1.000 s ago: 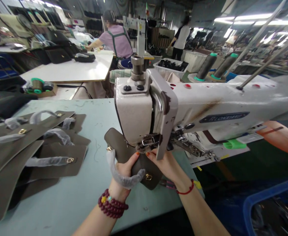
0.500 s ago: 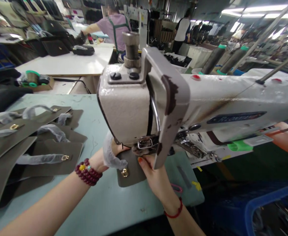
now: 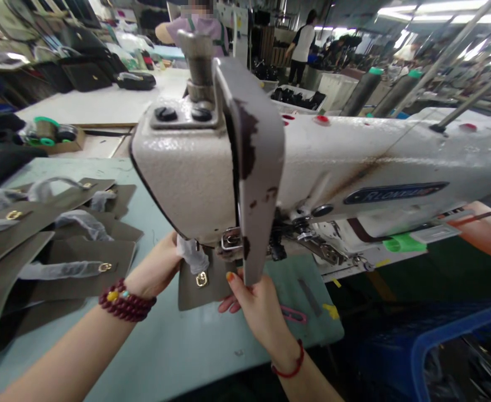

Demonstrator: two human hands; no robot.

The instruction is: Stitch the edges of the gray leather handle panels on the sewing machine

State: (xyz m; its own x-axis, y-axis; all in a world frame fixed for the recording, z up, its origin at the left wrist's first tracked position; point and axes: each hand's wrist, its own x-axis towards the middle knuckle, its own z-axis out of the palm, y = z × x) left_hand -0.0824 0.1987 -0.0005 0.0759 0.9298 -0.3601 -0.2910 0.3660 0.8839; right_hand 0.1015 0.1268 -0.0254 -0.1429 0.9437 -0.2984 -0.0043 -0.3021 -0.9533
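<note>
A grey-brown bag panel (image 3: 210, 287) lies under the head of a white sewing machine (image 3: 182, 173). On the panel are a gold buckle (image 3: 202, 279) and a handle wrapped in white film (image 3: 193, 257). My right hand (image 3: 256, 307) pinches the panel's near right edge, thumb on top and fingertips showing below. At the panel's left side is my left hand (image 3: 157, 268), close to the wrapped handle; its fingers are hidden behind the handle and the machine head. The needle area is mostly covered by the grey guard (image 3: 260, 184).
Several similar panels (image 3: 90, 254) with wrapped handles are piled on the pale green table (image 3: 153, 357) at left. A pink-handled tool (image 3: 293, 314) lies right of my right hand. A blue crate (image 3: 417, 357) stands lower right. Co-workers (image 3: 304, 44) are in the background.
My left hand has drawn back to the left side of the panel, and the wrapped handle sits lower. My right hand's fingertips now show beneath the panel edge. The view has shifted slightly.
</note>
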